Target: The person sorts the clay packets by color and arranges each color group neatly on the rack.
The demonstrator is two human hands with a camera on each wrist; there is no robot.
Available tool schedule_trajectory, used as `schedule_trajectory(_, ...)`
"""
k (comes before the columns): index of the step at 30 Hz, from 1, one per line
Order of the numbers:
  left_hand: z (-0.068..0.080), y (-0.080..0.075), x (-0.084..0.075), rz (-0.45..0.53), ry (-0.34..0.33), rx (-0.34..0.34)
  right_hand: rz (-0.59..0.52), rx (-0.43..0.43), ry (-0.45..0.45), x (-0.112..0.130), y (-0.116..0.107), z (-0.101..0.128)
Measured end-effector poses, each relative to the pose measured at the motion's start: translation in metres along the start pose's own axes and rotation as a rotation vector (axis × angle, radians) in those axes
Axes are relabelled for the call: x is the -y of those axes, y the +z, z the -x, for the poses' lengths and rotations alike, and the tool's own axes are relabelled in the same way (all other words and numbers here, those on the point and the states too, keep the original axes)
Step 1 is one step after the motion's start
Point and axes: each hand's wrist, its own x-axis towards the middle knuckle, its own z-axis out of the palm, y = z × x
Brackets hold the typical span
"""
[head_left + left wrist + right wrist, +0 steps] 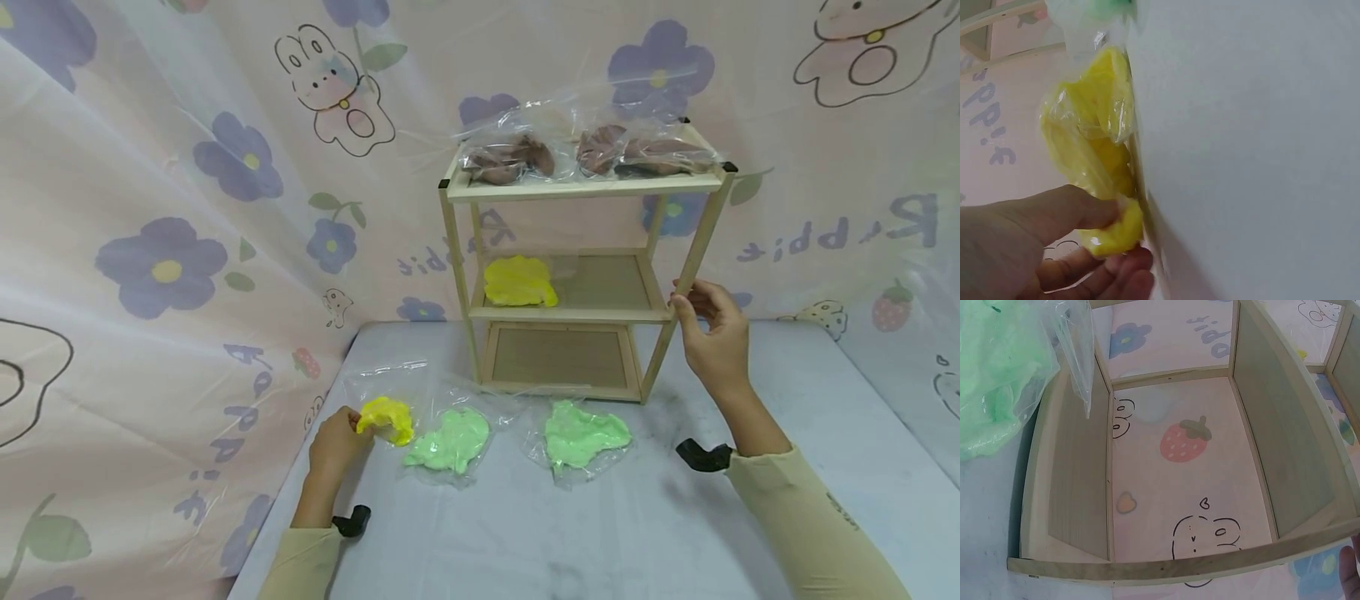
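My left hand [333, 450] pinches the edge of a clear bag of yellow clay [388, 419] at the table's left. In the left wrist view, its thumb presses on the yellow clay [1110, 231] through the plastic, with fingers below. My right hand [716, 337] holds the right front post of a wooden three-tier shelf [570, 315] at middle-tier height. Only its fingertips show at the right wrist view's edge, beside the shelf frame [1210, 562]. Another bag of yellow clay [517, 282] lies on the middle tier, at its left.
Two bags of light green clay, one left [453, 442] and one right [585, 435], lie on the white table [525, 542] before the shelf. Bags with brown lumps [510, 158] fill the top tier. A printed curtain [172, 333] hangs behind and at the left.
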Motion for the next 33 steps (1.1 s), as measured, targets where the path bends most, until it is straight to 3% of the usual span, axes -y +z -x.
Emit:
schedule_trajectory(13, 0.006, -0.008, -0.009, 0.104, 0.113, -0.202, -0.012, -0.004, -0.005, 0.002, 0.002, 0.002)
schedule_trajectory(23, 0.013, -0.015, -0.03, 0.283, 0.15, -0.266, 0.002, -0.003, -0.015, -0.001, 0.002, 0.0)
schedule_trajectory(33, 0.029, -0.02, -0.053, 0.415, 0.259, -0.366, -0.001, 0.004, -0.023, 0.0, 0.002, 0.0)
